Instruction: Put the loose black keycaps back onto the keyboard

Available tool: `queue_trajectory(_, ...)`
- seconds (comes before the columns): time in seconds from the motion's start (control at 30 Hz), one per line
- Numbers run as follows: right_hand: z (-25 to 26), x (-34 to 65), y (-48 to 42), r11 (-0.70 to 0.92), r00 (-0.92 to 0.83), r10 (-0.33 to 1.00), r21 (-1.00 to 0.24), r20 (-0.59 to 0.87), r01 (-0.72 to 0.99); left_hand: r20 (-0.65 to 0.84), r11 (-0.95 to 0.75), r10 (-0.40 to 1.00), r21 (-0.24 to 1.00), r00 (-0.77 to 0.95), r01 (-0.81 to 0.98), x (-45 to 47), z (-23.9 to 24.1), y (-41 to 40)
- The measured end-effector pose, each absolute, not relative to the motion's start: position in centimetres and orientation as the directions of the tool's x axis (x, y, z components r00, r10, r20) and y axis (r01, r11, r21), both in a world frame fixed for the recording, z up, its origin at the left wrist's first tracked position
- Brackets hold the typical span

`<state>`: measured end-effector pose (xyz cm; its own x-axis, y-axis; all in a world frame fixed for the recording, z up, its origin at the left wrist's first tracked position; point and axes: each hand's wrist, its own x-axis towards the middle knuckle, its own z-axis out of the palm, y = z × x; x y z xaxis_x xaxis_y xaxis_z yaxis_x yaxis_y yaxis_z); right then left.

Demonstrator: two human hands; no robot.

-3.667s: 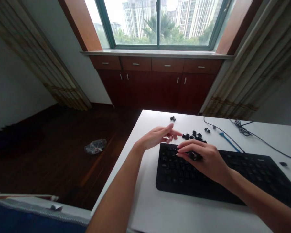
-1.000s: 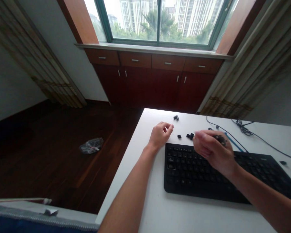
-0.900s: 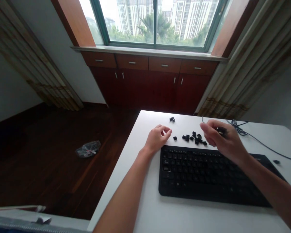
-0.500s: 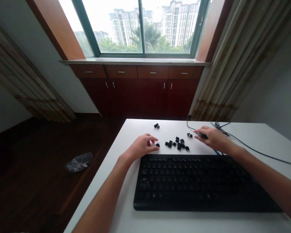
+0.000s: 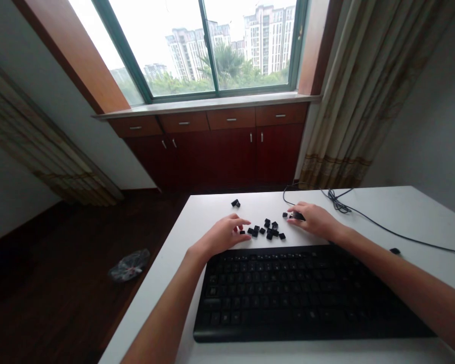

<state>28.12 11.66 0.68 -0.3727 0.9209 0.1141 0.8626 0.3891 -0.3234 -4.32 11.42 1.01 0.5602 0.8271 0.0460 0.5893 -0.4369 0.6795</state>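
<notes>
Your keyboard lay flat on the white counter, filling the lower centre of the frame. The loose keys formed a scattered cluster just beyond its upper edge, near mid-frame. Your left hand, left of that cluster, had its fingers apart about a single key on the counter; no clear grip showed. Your right hand, right of centre, curled over dark pieces; whether its fingers were clamped on them could not be told. One stray key lay just beside its fingertips.

By this layout, the work appeared partway along. Done: a number of keys were off the keyboard, most of them lying close together. Left over: a small group above your left hand and a lone piece toward the right edge. The keyboard was too dark to show which places were bare.
</notes>
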Motion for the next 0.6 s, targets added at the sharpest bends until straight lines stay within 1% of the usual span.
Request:
queue_trajectory(0.23, 1.0, 27.0, 11.6, 0.394, -0.356, 0.919, -0.414, 0.17, 0.82, 0.068, -0.42, 0.822, 0.742, 0.565, 0.522, -3.6, 0.8, 11.9)
queue_trajectory(0.4, 2.5, 26.7, 10.3, 0.363, -0.296, 0.932, -0.534, 0.211, 0.763, 0.083, -0.317, 0.861, 0.859, 0.501, 0.402, -3.8, 1.3, 11.4)
queue_trajectory(0.43, 3.0, 26.6, 9.7, 0.355, -0.283, 0.935, -0.564, 0.215, 0.745, 0.078, -0.283, 0.869, 0.888, 0.488, 0.363, -3.8, 1.5, 11.2)
queue_trajectory(0.5, 3.9, 26.3, 8.3, 0.326, -0.255, 0.945, -0.663, 0.205, 0.674, 0.059, -0.208, 0.883, 0.939, 0.466, 0.274, -3.7, 2.1, 10.6)
queue_trajectory(0.57, 4.8, 25.8, 6.8, 0.272, -0.242, 0.957, -0.788, 0.161, 0.552, 0.04, -0.139, 0.892, 0.972, 0.451, 0.188, -3.3, 2.7, 9.8)
queue_trajectory(0.6, 5.1, 25.6, 6.2, 0.253, -0.246, 0.959, -0.828, 0.144, 0.5, 0.034, -0.115, 0.894, 0.981, 0.446, 0.155, -3.1, 2.9, 9.4)
